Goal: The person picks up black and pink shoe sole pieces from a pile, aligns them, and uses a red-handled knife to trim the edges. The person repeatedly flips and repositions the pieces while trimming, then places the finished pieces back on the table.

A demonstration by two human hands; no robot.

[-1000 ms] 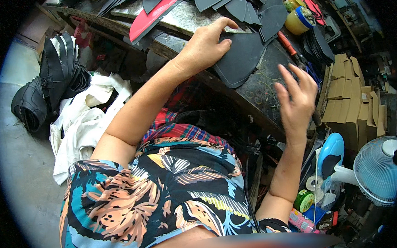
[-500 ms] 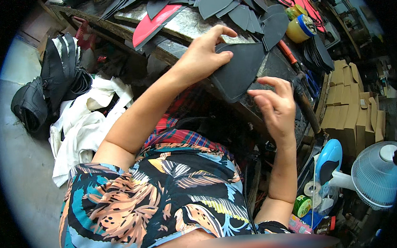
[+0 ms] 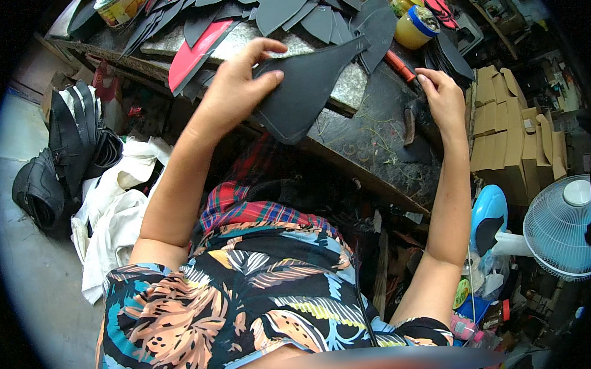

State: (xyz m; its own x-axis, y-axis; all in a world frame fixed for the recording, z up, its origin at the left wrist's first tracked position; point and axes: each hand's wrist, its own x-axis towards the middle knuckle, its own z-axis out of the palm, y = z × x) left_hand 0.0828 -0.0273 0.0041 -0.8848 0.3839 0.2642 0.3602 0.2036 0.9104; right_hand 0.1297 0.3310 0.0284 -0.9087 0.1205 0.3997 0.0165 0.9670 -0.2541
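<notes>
In my left hand [image 3: 241, 81] is a flat, dark shaped panel [image 3: 304, 85], thin like leather or sheet material. My thumb lies on its face, and some fingers are hidden behind it. The panel tilts over the near table edge, its narrow end reaching toward other black pieces. To the right, my right hand [image 3: 444, 95] is over the table with fingers bent and nothing visible between them. Its fingertips are close to the end of a red-orange tool handle [image 3: 400, 66]; whether they touch it I cannot tell. The rest of that tool is hidden.
Black cut pieces [image 3: 281, 10] and a red piece [image 3: 194, 57] lie on the worktable [image 3: 366, 135] around a pale slab [image 3: 347, 90]. A blue-lidded jar [image 3: 415, 29] stands behind the tool. Right are cardboard boxes [image 3: 504, 129] and a fan [image 3: 561, 229]; left, white cloth [image 3: 122, 212].
My right hand has moved away from the panel's edge to the right, toward the red-orange handle. My left hand still holds the panel. The whole view has shifted slightly.
</notes>
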